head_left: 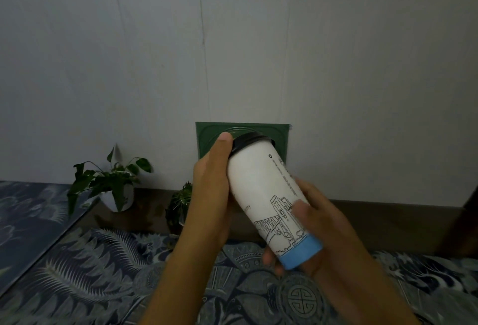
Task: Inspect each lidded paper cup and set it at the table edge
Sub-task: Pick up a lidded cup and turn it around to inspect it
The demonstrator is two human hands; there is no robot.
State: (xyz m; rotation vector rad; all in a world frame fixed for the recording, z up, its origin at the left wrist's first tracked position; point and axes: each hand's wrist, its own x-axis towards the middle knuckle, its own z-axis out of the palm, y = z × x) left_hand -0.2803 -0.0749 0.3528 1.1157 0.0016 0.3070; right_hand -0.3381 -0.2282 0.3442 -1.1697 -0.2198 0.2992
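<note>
Both hands were on a single lidded paper cup (269, 195) in the head view, the only view given, and they held it in the air above the patterned blue cloth (103, 273) that covered the desk. The cup was tilted, its long axis running from the black lid (249, 141) at upper left, farther from the person, down to the blue-banded base (301, 253) at lower right, nearer the person. The left hand (212, 190) was wrapped against the upper wall on the cup's left side, its thumb reaching up to touch the lid's rim. The right hand (318, 221) cradled the lower part from the right and beneath, with its thumb laid across the line drawing of buildings and fingertips showing under the base. So the hands stood apart from each other, one high and one low on the cup, both closed on it. The cup touched nothing but the hands. Behind it a green square panel (280, 141) leaned on the pale wall (232, 40), and two potted plants (113, 182) stood to the left at the back. No other cup was in sight. As a judgement, the inspecting was in hand, and the setting down would call for the cup to be brought upright, base low, before it went to the desk's edge; the right hand, being at the base, looked the better placed to guide that. Where that edge lay could not be told, since the near rim was out of the picture.
</note>
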